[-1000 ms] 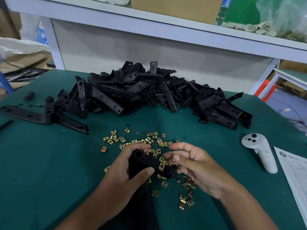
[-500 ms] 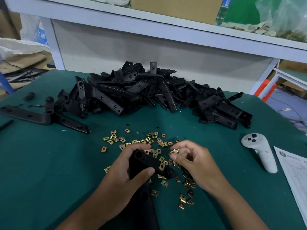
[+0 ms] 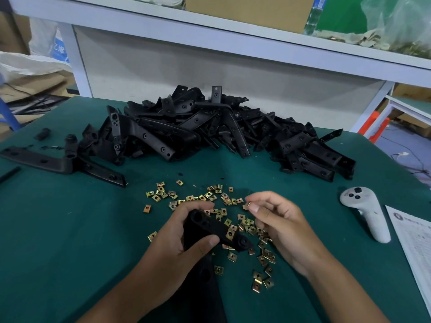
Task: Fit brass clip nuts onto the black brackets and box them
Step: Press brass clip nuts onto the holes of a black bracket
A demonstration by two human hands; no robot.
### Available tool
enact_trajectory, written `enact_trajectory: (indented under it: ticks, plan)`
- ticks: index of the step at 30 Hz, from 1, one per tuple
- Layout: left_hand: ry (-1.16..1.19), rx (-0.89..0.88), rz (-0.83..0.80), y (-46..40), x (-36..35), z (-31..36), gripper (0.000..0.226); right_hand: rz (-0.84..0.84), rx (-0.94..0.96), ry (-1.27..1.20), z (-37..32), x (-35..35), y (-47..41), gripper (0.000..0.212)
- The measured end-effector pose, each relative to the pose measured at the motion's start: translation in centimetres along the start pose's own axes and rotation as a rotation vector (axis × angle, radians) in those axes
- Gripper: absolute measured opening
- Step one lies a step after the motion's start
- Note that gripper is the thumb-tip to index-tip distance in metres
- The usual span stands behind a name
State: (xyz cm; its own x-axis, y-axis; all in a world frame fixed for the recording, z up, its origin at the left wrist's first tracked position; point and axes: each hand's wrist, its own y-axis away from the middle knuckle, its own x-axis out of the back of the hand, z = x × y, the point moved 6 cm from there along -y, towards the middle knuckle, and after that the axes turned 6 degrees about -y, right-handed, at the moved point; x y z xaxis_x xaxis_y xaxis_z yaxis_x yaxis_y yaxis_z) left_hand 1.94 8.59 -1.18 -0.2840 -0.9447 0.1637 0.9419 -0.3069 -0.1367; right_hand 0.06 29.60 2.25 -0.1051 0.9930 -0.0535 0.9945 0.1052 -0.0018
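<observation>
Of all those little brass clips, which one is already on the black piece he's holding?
The brass clip sitting on the bracket in the left hand, near its round end; the other clips lie loose on the green table.

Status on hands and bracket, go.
Left hand gripping bracket, one nut already on. Right hand pinching a loose nut above the scatter. Nothing in the way.

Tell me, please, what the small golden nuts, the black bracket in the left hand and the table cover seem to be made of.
Clip nuts: thin folded sheet metal, brass-coloured and shiny; whether brass or plating, the look leaves open.
Bracket: matte black with moulded round holes, probably plastic, perhaps coated metal.
Table cover: dull dark green, no shine, likely a rubber or felt-like mat.
</observation>
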Motion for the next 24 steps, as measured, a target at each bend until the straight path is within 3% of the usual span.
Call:
enact_trajectory:
  ticks: [9, 24]
  plan:
    - [0.042, -0.018, -0.085, 0.1, -0.8, 0.8, 0.026, -0.09, -0.111, -0.176, -0.3, -2.1, 0.9, 0.007]
    - [-0.076, -0.07, -0.069, 0.1, -0.6, 1.7, 0.039, -0.11, -0.147, 0.008, -0.8, -2.7, 1.7, 0.018]
